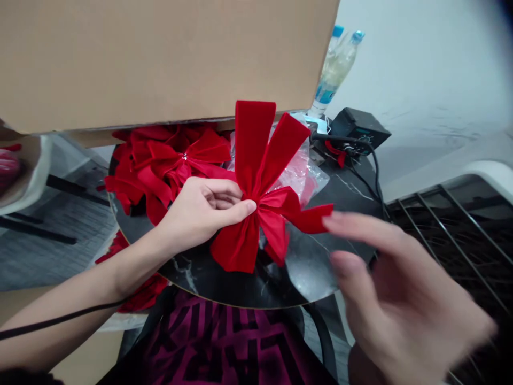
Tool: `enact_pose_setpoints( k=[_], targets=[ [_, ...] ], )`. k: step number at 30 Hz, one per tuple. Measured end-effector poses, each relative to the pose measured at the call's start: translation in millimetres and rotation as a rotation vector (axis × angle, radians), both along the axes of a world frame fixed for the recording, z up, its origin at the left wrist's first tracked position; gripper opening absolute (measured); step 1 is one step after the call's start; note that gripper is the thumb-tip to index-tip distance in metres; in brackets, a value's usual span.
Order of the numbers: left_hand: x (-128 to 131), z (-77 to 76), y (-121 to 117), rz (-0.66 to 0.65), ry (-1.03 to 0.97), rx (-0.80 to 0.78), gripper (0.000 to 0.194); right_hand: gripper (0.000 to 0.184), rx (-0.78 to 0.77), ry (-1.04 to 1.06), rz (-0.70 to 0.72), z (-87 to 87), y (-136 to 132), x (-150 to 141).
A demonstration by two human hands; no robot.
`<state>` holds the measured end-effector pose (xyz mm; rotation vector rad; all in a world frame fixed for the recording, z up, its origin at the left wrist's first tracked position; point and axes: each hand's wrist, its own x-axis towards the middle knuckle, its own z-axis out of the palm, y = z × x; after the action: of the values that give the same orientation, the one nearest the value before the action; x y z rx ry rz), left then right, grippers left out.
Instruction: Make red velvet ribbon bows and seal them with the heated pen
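My left hand (204,211) pinches the knotted middle of a red velvet bow (250,160), with the thumb and fingers pressed against it. The bow lies on a round black marble tabletop (316,267) with its loops pointing up and down. My right hand (395,283) is blurred by motion at the right, fingers apart and holding nothing. Its fingertips are just beyond the bow's right tail. A heap of other red velvet bows (168,166) lies to the left, partly under a cardboard box (140,59).
A clear plastic bag (294,174) lies behind the bow. Beyond it stand plastic bottles (336,67) and a black device with a dial and cable (358,131). A black wire rack (452,235) sits at right. A cable (56,321) crosses my left forearm.
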<state>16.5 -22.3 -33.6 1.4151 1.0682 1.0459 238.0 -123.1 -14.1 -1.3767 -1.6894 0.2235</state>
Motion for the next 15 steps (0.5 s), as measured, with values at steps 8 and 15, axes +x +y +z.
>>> enact_pose_setpoints(
  k=[8, 15],
  targets=[
    [2.7, 5.0, -1.6, 0.092, 0.002, 0.063, 0.016, 0.008, -0.108, 0.016, 0.073, -12.2, 32.6, -29.4],
    [6.1, -5.8, -3.7, 0.035, -0.405, -0.314, 0.02, 0.012, -0.503, 0.278, 0.267, -39.9, 4.4, -48.5]
  ],
)
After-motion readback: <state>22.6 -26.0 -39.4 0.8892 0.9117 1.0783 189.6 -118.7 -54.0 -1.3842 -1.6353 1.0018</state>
